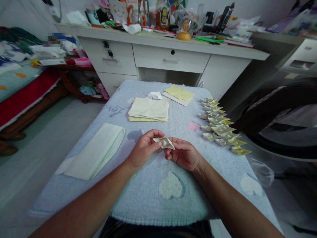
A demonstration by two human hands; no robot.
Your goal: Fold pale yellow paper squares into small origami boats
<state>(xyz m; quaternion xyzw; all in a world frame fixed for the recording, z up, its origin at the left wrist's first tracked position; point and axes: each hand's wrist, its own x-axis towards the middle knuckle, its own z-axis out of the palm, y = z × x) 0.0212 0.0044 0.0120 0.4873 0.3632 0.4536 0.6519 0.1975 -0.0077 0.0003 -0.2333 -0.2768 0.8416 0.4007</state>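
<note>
A small off-white folded paper boat (166, 142) is held between both my hands above the middle of the cloth-covered table. My left hand (145, 147) pinches its left end, thumb in front and fingers behind. At the boat's right end, my right hand (185, 152) grips it between thumb and fingers. Beyond my hands lies a stack of cream and yellow paper sheets (150, 109). Several finished-looking paper boats (220, 127), cream and yellow, stand in rows along the table's right side.
A long folded pale paper bundle (96, 152) lies at left. Yellow and white sheets (179, 94) and a crumpled white tissue (155, 95) lie farther back. A cluttered white desk (153, 58) stands behind; a front-loading washing machine (279, 122) is at right, a bed (24, 86) at left.
</note>
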